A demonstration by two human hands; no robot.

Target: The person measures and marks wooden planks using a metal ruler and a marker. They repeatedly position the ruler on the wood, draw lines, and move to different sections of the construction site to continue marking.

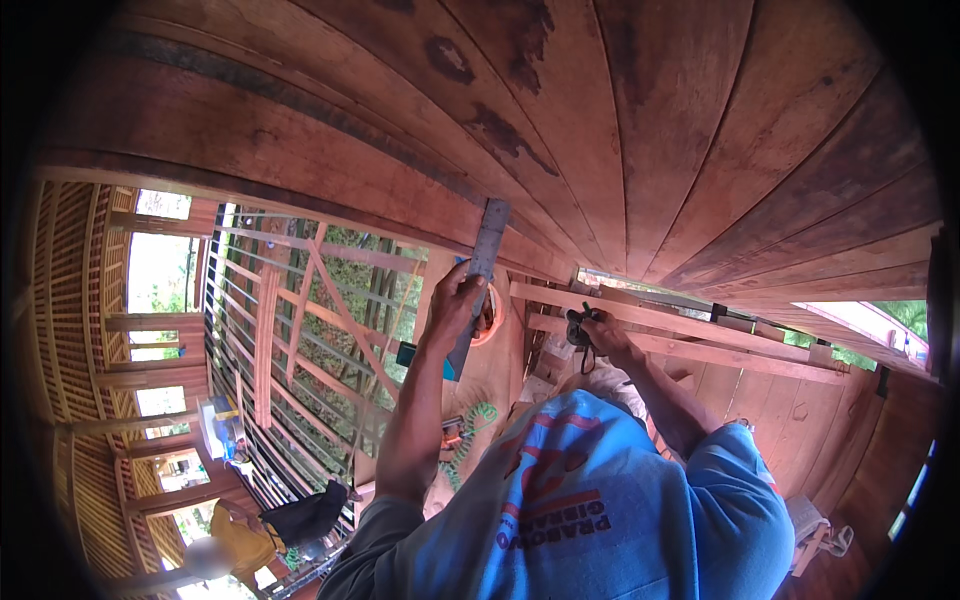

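Observation:
My left hand (456,297) is closed round the metal blade of a try square (488,240), held upright. The top end of the blade rests against or just in front of the lower edge of a wooden beam (430,190); I cannot tell whether they touch. Below my wrist shows the square's teal stock (407,353). My right hand (606,335) is raised on the other side and grips a small dark tool (577,328) with a hanging loop; its exact kind is not clear.
Wooden planks (660,120) slope overhead. Below are an orange tub (488,318), a green coiled hose (480,415) and an orange tool (452,434). Rails (690,325) cross at the right. A slatted frame (300,310) stands left. Another person (245,540) is at lower left.

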